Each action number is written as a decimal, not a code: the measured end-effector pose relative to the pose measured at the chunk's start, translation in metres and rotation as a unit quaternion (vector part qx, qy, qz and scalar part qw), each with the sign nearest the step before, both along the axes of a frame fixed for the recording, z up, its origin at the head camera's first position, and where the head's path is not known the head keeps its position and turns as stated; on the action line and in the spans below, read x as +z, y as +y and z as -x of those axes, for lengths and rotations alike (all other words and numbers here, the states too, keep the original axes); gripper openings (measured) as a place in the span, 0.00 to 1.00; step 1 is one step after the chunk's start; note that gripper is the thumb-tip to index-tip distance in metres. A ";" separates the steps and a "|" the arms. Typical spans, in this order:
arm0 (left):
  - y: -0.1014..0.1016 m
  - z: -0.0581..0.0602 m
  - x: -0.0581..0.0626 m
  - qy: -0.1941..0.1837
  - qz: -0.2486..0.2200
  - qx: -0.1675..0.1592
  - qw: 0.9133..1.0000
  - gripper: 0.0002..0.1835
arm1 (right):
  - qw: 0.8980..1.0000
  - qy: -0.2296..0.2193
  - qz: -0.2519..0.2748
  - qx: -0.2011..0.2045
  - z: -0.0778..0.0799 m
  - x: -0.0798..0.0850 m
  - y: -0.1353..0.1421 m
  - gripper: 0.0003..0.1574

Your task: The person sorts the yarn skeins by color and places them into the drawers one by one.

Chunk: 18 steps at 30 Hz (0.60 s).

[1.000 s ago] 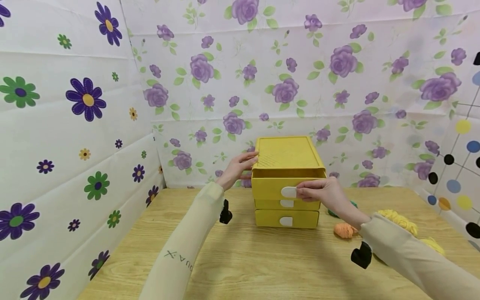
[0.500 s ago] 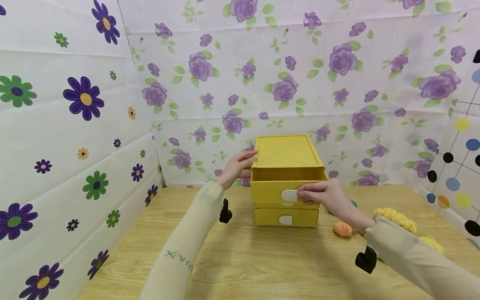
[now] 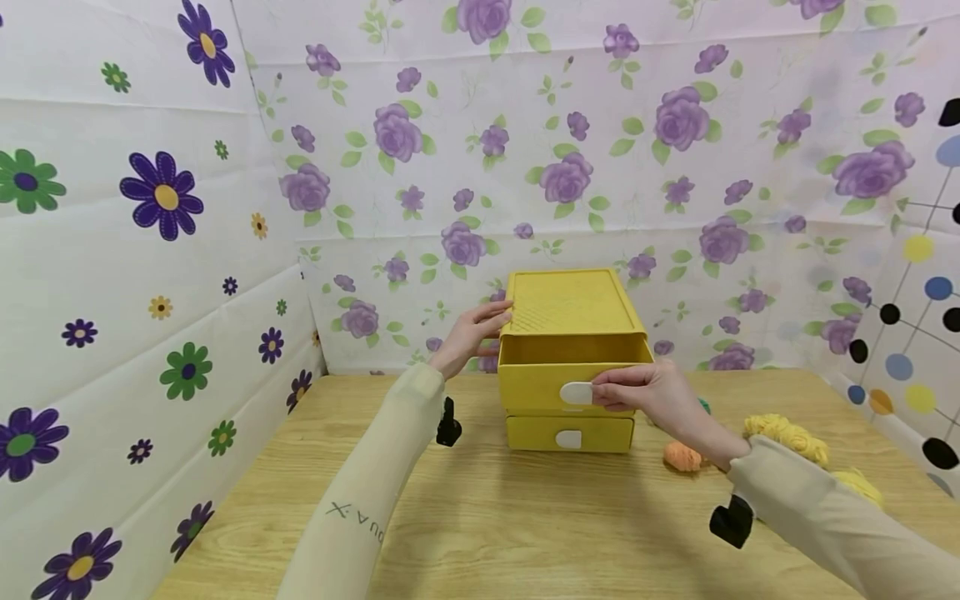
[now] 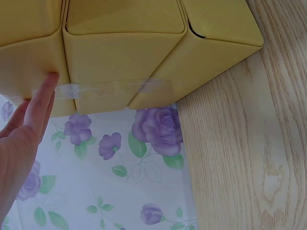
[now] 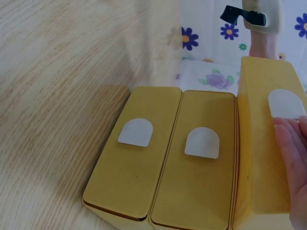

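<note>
A yellow three-drawer box [image 3: 573, 302] stands on the wooden table, its top drawer [image 3: 528, 385] pulled partway out. My right hand [image 3: 660, 398] pinches the white tab handle [image 3: 575, 392] on that drawer between thumb and fingers. In the right wrist view, the two lower drawers [image 5: 139, 177] sit flush, each with its own white tab [image 5: 202, 142]. Against the box's left side and top edge rests my left hand [image 3: 471, 335], fingers extended. The left wrist view shows its fingertips [image 4: 52, 79] touching the side wall. What lies deep inside the drawer is hidden.
Right of the box lie an orange yarn bundle [image 3: 682, 456], a yellow yarn skein [image 3: 787, 437] and another yellow bundle [image 3: 857, 485]. Something green [image 3: 703, 406] shows partly behind my right hand. Flower-printed cloth [image 3: 420, 192] hangs behind and at the left of the table.
The top drawer has come farther out toward me, with my right hand on its tab. More of its inside shows, and it now covers the middle drawer. My left hand stays on the box.
</note>
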<state>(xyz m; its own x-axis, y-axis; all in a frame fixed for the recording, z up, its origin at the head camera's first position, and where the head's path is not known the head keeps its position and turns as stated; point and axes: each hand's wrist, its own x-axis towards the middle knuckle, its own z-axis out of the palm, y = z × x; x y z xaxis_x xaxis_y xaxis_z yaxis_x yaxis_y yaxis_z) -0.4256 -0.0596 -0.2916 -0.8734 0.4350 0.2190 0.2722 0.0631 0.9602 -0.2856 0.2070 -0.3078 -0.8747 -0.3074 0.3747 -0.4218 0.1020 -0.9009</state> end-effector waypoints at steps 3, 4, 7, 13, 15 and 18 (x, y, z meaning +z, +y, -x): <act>0.000 0.001 0.000 -0.004 -0.003 -0.003 1.000 0.23 | 1.000 -0.001 -0.002 -0.004 -0.001 0.001 -0.001 0.14; 0.000 0.001 0.000 -0.005 -0.005 -0.004 1.000 0.23 | 1.000 0.000 -0.002 -0.003 -0.001 0.001 -0.001 0.14; 0.000 0.002 -0.001 -0.004 -0.006 -0.006 1.000 0.24 | 1.000 0.003 -0.003 -0.002 -0.002 0.000 0.000 0.14; 0.000 0.003 -0.001 -0.001 -0.002 -0.005 1.000 0.24 | 1.000 0.011 -0.009 0.020 -0.002 0.000 0.007 0.16; 0.000 0.003 -0.001 -0.003 -0.001 -0.004 1.000 0.23 | 0.999 0.030 -0.011 0.027 -0.002 0.000 0.011 0.17; 0.000 0.001 0.000 -0.004 -0.001 -0.003 1.000 0.23 | 0.997 0.067 -0.010 0.031 -0.003 0.003 0.020 0.16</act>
<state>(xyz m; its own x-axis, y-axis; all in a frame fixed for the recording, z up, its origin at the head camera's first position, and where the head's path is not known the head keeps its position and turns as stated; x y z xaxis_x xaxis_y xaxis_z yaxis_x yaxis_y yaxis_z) -0.4269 -0.0595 -0.2917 -0.8721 0.4405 0.2130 0.2653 0.0599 0.9623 -0.2829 0.2271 -0.3043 -0.7961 -0.3677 0.4806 -0.5449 0.0901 -0.8337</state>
